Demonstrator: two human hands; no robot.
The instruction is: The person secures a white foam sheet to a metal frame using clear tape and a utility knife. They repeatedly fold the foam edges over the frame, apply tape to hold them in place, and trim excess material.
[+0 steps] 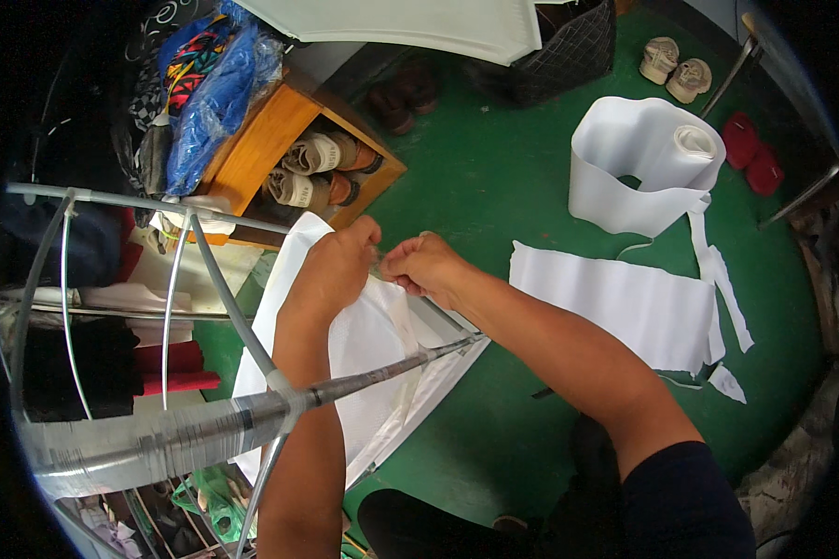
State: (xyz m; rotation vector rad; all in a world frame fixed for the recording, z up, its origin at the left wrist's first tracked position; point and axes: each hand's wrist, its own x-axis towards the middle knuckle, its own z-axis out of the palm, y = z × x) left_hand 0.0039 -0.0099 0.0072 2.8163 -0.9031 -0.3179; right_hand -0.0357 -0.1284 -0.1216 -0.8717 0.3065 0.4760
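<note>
A white sheet (373,340) lies stretched along part of a grey tubular frame (168,438), whose thick near bar is wrapped in clear, shiny tape or film. At the sheet's upper edge my left hand (340,265) is closed, fingers bent over the edge. My right hand (429,268) comes in from the right and pinches close beside it. Something small and see-through seems to show between the two hands, too small to name. The left forearm passes under the frame's taped bar; the fingertips of both hands are partly hidden.
On the green floor stand a loosely rolled white sheet (606,205), a flat white piece (615,303) and offcut strips (732,298). A wooden shoe cabinet (261,135) bears blue plastic-wrapped goods (214,112). Beige shoes (676,70), red slippers (753,154) and a dark basket (569,56) sit farther off.
</note>
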